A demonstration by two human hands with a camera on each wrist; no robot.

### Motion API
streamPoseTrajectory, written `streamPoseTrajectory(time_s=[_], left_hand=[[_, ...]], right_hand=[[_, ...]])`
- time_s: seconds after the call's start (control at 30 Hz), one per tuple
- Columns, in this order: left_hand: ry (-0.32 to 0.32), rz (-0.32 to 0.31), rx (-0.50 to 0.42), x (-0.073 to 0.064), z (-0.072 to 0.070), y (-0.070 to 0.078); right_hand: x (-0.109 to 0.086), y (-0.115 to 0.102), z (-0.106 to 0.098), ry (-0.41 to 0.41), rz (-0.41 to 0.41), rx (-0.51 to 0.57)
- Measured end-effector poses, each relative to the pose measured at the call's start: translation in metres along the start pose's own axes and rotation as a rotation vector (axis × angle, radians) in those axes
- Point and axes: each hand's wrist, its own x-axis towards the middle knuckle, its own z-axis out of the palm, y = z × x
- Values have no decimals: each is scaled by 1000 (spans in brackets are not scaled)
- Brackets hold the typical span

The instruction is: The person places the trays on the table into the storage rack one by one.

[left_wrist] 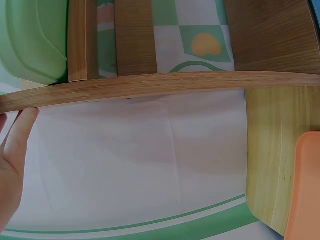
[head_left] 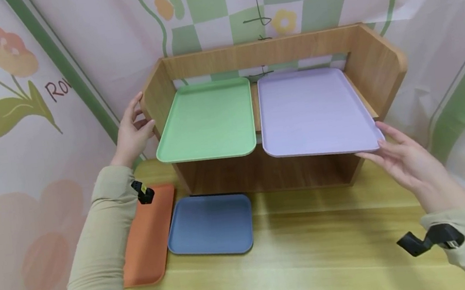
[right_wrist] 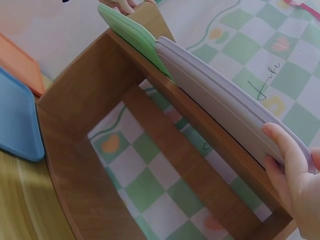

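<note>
A light green tray (head_left: pixel 207 121) and a lavender tray (head_left: pixel 314 112) lie side by side on the upper level of a wooden desktop shelf (head_left: pixel 264 52), their front ends jutting past its edge. My right hand (head_left: pixel 414 167) pinches the lavender tray's front right corner, with fingers under it in the right wrist view (right_wrist: pixel 295 175). At the shelf's left side panel (head_left: pixel 159 93), my left hand (head_left: pixel 131 133) rests its fingertips against the outer face. The left wrist view shows one fingertip right at that panel's edge (left_wrist: pixel 150 87).
On the wooden table (head_left: pixel 316 246), a blue tray (head_left: pixel 210 226) lies before the shelf's lower compartment (head_left: pixel 262 170). An orange tray (head_left: pixel 150 244) is left of it, partly hidden by my left forearm. Printed cloth (head_left: pixel 205 1) hangs behind and at both sides.
</note>
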Motion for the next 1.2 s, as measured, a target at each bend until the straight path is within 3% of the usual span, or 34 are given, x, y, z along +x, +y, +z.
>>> streamPoseTrajectory(time_s=[0.77,1.0,1.2], left_hand=[[-13,13,-18,-1,-1,-3],[-10,22,-7,-1,-2,-5],[-6,12,-9,-1,-2,-5]], right_hand=[[11,-8,-8,84,11,11],[13,-11,-8,150,10,19],[14,-13,-10,146,13,21]])
